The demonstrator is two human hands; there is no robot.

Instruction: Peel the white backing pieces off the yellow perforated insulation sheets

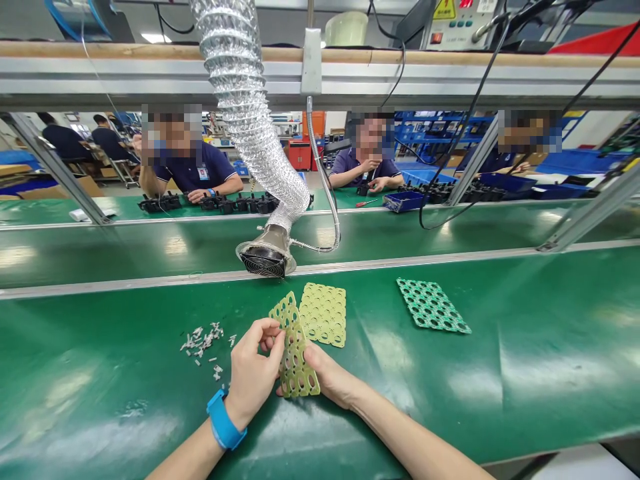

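A yellow-green circuit board panel point(295, 353) with rows of round holes is held tilted above the green work surface. My right hand point(327, 373) grips its right side, thumb on the near face and fingers behind. My left hand point(257, 360), with a blue wristband, is closed at the panel's left side, fingertips pinched against it. Whether a small part sits between those fingertips is hidden. Just behind lies a second yellow-green panel point(324, 313), flat on the surface. Left of my hands, small white-grey parts point(203, 341) are scattered in a loose pile.
A green panel with holes point(434, 305) lies to the right. Over the bench hangs a silver duct point(245, 100) ending in a fan hood point(267, 253). Metal rails cross the surface. Several people sit across the bench among black parts and a blue bin point(404, 200).
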